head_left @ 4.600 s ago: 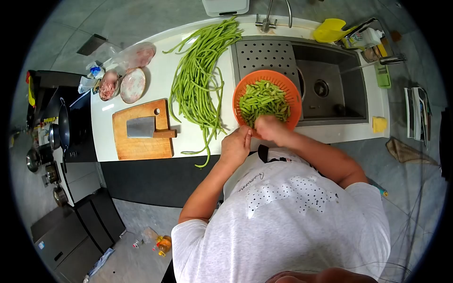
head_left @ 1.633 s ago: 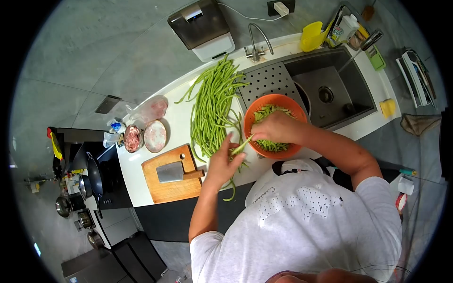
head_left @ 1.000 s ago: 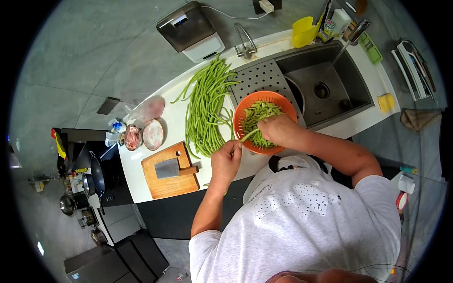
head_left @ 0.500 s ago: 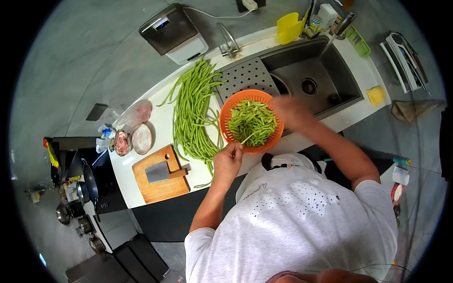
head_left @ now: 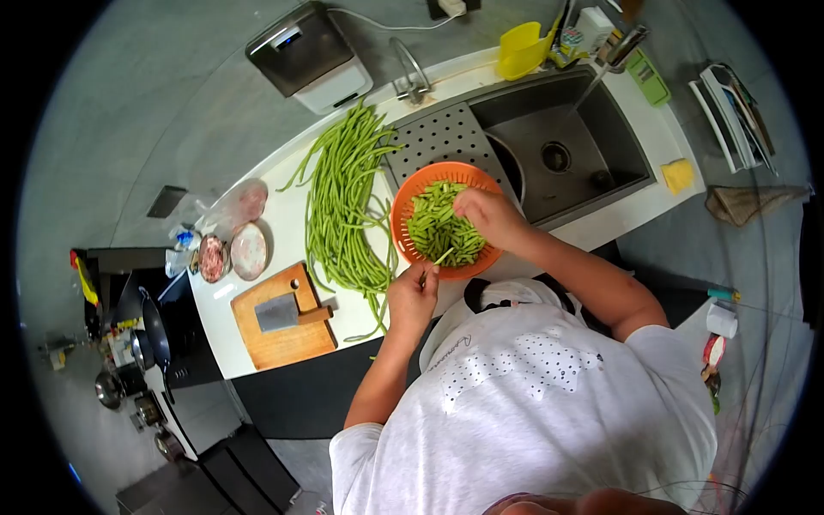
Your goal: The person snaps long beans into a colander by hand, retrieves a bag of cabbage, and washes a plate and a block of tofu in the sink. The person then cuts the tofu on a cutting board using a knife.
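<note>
An orange colander (head_left: 404, 225) holds many short pieces of green bean (head_left: 442, 221) and stands partly on the perforated drainboard. At its near left rim, my left hand (head_left: 413, 296) is closed on a green bean, whose pale end points over the pieces. My right hand (head_left: 491, 216) is over the right part of the colander, fingers bent together; whether anything is in them is hidden. Long whole green beans (head_left: 345, 202) lie in a heap on the counter to the left of the colander.
Left of the beans, a cleaver (head_left: 277, 312) lies on a wooden board (head_left: 296, 348). Behind it stand a bowl of meat (head_left: 213, 257) and a pale dish (head_left: 249, 251). A sink (head_left: 558, 129), yellow container (head_left: 521, 51) and yellow sponge (head_left: 677, 176) are on the right.
My right hand has come back from the colander's right rim to above the bean pieces. My left hand stays at the near rim with the bean. The whole view has shifted slightly.
</note>
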